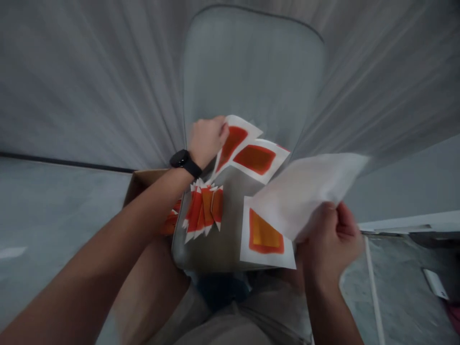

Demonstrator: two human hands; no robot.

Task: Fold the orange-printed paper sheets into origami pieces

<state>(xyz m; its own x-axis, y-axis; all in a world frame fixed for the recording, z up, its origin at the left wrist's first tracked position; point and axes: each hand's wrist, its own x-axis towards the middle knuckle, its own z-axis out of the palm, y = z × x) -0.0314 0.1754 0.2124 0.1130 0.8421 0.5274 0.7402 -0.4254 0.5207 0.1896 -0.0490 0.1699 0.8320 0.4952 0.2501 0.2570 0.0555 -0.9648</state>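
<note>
My left hand [209,140], with a black watch [185,162] on its wrist, pinches the edge of a white paper sheet with a red-orange patch [235,139]. Overlapping that one is a second printed sheet [257,160] on the chair seat. Raised and tilted at the right, a white paper sheet [305,187] with its blank side showing is gripped in my right hand [332,239]; motion blurs its edge. Partly under it lies another printed sheet [268,242], its patch orange with a red border. Several folded orange-and-white paper pieces [204,208] lie in an overlapping row at the seat's left.
The grey chair [251,72] has its backrest against a grey curtain [108,72]. Beside the seat on the left stands a cardboard box [138,184] with orange paper pieces inside. A small white object [434,282] lies on the floor at the right.
</note>
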